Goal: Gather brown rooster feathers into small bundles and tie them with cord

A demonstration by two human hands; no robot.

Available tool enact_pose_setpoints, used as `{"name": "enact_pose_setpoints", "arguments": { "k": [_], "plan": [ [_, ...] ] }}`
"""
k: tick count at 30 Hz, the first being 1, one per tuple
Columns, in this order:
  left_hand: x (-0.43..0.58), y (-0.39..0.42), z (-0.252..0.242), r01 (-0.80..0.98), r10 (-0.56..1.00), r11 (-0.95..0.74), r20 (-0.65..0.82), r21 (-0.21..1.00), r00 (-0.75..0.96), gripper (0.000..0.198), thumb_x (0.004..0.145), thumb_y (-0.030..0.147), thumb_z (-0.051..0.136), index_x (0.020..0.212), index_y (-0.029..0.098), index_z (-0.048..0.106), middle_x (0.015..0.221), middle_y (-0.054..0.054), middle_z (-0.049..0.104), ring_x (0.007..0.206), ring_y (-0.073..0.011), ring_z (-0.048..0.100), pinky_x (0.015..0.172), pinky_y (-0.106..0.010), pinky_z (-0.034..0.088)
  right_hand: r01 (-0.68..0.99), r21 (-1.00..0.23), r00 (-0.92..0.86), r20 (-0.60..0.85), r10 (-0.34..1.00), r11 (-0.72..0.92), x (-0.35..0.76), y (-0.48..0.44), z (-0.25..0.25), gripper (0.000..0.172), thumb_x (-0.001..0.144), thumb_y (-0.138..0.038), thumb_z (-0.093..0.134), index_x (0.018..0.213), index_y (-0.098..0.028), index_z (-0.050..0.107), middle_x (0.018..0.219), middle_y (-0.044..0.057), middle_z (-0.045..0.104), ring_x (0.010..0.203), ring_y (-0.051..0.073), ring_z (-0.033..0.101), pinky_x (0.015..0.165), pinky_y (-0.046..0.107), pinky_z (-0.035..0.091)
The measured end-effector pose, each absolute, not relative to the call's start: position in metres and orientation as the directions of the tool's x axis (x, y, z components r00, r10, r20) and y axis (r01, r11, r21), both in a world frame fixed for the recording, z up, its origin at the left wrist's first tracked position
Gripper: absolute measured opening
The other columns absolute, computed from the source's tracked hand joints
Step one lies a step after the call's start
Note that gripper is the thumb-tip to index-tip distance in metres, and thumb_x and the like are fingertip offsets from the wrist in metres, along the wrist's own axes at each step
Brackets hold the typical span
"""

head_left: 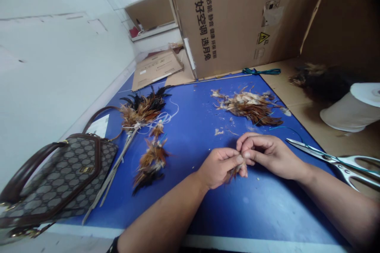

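My left hand [222, 165] is closed, thumb and fingers pinching a small bunch of brown feathers [234, 172] that sticks out below the palm. My right hand [264, 153] meets it from the right, its thumb and forefinger pressed together at the top of the bunch. Whether the right fingertips grip the feathers or something finer is hidden. Behind the hands lies a loose pile of brown and cream feathers [252, 106]. To the left are small tied feather tufts [152, 156] and a larger black and brown feather bundle [142, 110] with pale stems.
Metal scissors [338, 160] lie at the right, with green thread [297, 132] by them. A white spool [353, 106] and dark feathers [320, 81] sit on cardboard. A patterned handbag [74, 170] stands left. A large cardboard box [237, 19] rises behind the blue table [184, 201].
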State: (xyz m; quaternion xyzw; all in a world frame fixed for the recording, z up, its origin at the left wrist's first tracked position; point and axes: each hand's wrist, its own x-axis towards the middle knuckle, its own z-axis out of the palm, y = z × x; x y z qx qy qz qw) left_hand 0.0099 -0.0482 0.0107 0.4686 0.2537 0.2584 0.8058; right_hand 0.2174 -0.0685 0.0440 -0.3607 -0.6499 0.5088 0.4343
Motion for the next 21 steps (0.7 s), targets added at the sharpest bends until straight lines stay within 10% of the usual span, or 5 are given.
{"name": "enact_pose_setpoints", "arguments": {
  "k": [8,13,21],
  "plan": [
    [0.011,-0.045,0.017,-0.013,0.784,0.134,-0.098,0.991,0.613,0.044,0.096,0.056,0.064,0.086,0.014,0.073,0.070,-0.004,0.063,0.065,-0.0134,0.056,0.068,-0.028,0.046,0.326,-0.827,-0.186,0.419,0.889,0.458,0.205,-0.069,0.033,0.027,0.105,-0.033,0.056,0.086,-0.020,0.070,0.097,0.009,0.072,0.083,0.018,0.069,0.074,0.030,0.059],
    [0.013,-0.042,0.010,-0.131,0.837,0.194,-0.094,0.972,0.540,0.043,0.096,0.055,0.065,0.095,0.013,0.073,0.068,-0.003,0.062,0.066,-0.0143,0.060,0.070,-0.029,0.049,0.387,-0.768,-0.136,0.500,0.855,0.510,0.205,-0.071,0.029,0.029,0.105,-0.023,0.057,0.128,-0.026,0.074,0.112,0.010,0.074,0.085,0.018,0.072,0.073,0.030,0.062],
    [0.014,-0.045,0.008,-0.160,0.837,0.267,-0.146,0.950,0.527,0.039,0.094,0.051,0.069,0.086,0.013,0.067,0.073,-0.004,0.066,0.062,-0.0121,0.059,0.061,-0.026,0.048,0.338,-0.727,-0.264,0.537,0.801,0.598,0.204,-0.070,0.025,0.035,0.102,-0.015,0.059,0.132,-0.025,0.074,0.110,0.010,0.077,0.103,0.022,0.073,0.088,0.037,0.063]
  ]
}}
